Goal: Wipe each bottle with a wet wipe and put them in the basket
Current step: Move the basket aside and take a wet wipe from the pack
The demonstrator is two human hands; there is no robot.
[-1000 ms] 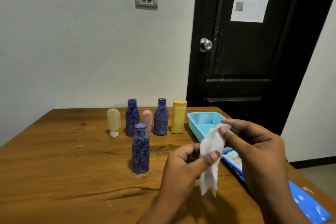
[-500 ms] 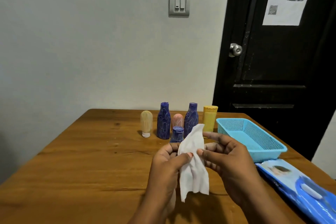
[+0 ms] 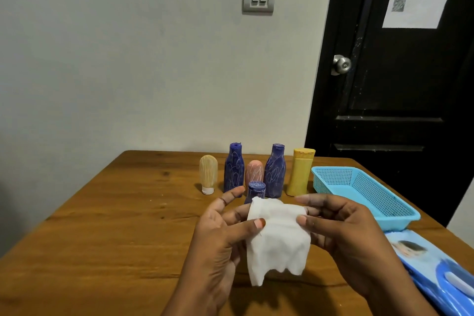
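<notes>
Both hands hold a white wet wipe spread between them above the table; my left hand pinches its left edge and my right hand its right edge. Behind the wipe stands a small blue bottle, mostly hidden, only its cap showing. Further back a row stands upright: a beige tube, a blue bottle, a pink tube, another blue bottle and a yellow bottle. A light blue mesh basket sits to the right with nothing in it.
A blue wet wipe pack lies at the table's right front corner, near my right wrist. The wooden table meets a grey wall at the back; a black door stands behind the basket.
The wipe was bunched and hanging narrow; my hands have pulled it wider between them. The camera view has turned left and drawn nearer the table.
</notes>
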